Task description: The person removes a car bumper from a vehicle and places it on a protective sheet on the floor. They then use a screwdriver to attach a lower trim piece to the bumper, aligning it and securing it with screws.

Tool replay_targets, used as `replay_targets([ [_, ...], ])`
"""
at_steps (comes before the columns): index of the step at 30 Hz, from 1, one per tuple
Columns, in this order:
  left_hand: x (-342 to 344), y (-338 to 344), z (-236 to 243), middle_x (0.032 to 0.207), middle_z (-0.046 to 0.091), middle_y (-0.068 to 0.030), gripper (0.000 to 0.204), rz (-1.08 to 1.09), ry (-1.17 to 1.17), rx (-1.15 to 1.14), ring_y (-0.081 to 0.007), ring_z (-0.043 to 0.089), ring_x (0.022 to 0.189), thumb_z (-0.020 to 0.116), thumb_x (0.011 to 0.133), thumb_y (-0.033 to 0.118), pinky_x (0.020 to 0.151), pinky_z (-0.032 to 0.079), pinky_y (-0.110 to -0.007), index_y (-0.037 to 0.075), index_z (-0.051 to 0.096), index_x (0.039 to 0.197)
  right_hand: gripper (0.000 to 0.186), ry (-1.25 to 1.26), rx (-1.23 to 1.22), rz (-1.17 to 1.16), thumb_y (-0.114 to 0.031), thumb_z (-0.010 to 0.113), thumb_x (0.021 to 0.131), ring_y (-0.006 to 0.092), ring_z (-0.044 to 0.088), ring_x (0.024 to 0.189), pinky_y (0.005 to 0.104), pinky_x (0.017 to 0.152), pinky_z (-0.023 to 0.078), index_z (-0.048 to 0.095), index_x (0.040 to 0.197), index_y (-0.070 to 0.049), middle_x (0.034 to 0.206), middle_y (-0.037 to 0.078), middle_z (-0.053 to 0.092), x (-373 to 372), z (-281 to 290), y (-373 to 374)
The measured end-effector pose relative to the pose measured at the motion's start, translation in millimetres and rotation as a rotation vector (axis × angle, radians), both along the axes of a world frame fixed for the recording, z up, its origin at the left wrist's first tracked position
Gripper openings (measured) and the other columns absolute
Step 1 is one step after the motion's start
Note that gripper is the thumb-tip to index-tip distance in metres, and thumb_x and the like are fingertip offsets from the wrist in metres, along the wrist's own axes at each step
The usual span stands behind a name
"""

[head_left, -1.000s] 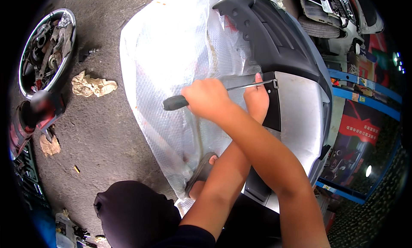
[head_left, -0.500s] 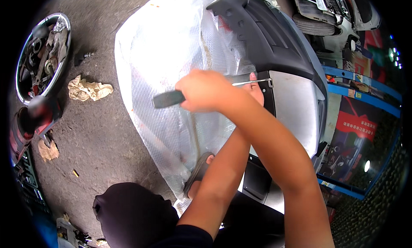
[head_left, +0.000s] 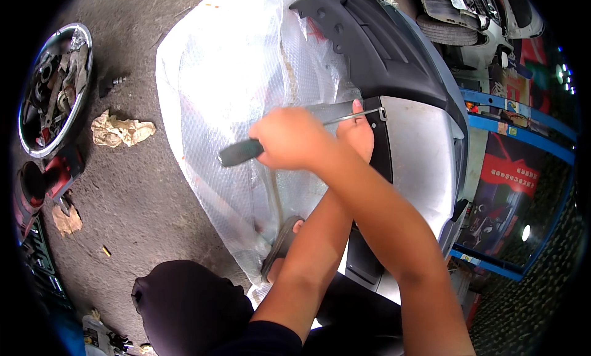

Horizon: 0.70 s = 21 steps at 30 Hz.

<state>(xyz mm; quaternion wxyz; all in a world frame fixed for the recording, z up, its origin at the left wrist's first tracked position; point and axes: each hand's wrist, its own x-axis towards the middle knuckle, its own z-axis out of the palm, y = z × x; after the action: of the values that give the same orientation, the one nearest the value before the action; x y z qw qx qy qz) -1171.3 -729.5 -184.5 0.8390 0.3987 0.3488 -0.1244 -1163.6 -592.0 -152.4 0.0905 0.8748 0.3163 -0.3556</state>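
Note:
My right hand point(head_left: 289, 137) is closed around the dark grip of a screwdriver point(head_left: 241, 153). Its thin metal shaft points right, and the tip meets a small metal clip point(head_left: 383, 114) on the edge of a car bumper point(head_left: 394, 60). This bumper is dark grey plastic with a silver panel point(head_left: 422, 165) and a black edge strip. My right forearm crosses over my left one. Beneath the shaft, my left hand point(head_left: 356, 137) holds the bumper's edge beside the clip, thumb raised along the shaft. Its other fingers are mostly hidden.
Bubble wrap point(head_left: 228, 79) lies under the bumper, with my sandalled foot point(head_left: 283, 248) on it. To the left are a metal basin point(head_left: 86, 79) of tools and parts, a red power tool point(head_left: 61, 171) and crumpled paper point(head_left: 122, 131). A blue metal frame point(head_left: 523, 131) stands right.
The view has shifted slightly, moving most things a little left. The screwdriver's handle has turned or tilted slightly in my right hand, its tip still at the clip. My left hand stays at the edge.

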Motion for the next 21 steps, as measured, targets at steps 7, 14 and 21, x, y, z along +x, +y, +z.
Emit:
replay_targets([
  [7,3,10,1,0.066,0.060,-0.0203,0.054,-0.078,0.004,0.155,-0.0294,0.059,0.067,0.046,0.101,0.041,0.066,0.044,-0.044,-0.006,0.062,0.079,0.019,0.016,0.413,-0.271,-0.018,0.071,0.068,0.0242,0.062,0.062,0.0342,0.060,0.048,0.069,0.081,-0.004,0.068,0.013,0.064,32,58,11],
  [14,2,-6,-11,0.066,0.057,-0.0250,0.056,0.225,-0.237,0.067,-0.0367,0.054,0.060,0.047,0.100,0.041,0.061,0.041,-0.047,-0.008,0.058,0.075,0.017,0.007,0.684,-0.427,-0.016,0.078,0.073,0.0073,0.054,0.062,0.0263,0.058,0.044,0.071,0.080,-0.002,0.065,0.000,0.061,47,102,-3],
  [21,2,-4,-13,0.057,0.046,-0.0248,0.067,0.115,-0.158,0.032,-0.0333,0.041,0.053,0.046,0.100,0.046,0.058,0.039,-0.047,-0.009,0.050,0.062,0.017,-0.022,0.709,-0.509,-0.011,0.077,0.076,0.0053,0.048,0.059,0.0236,0.054,0.038,0.061,0.074,-0.004,0.065,-0.003,0.054,51,130,-14],
])
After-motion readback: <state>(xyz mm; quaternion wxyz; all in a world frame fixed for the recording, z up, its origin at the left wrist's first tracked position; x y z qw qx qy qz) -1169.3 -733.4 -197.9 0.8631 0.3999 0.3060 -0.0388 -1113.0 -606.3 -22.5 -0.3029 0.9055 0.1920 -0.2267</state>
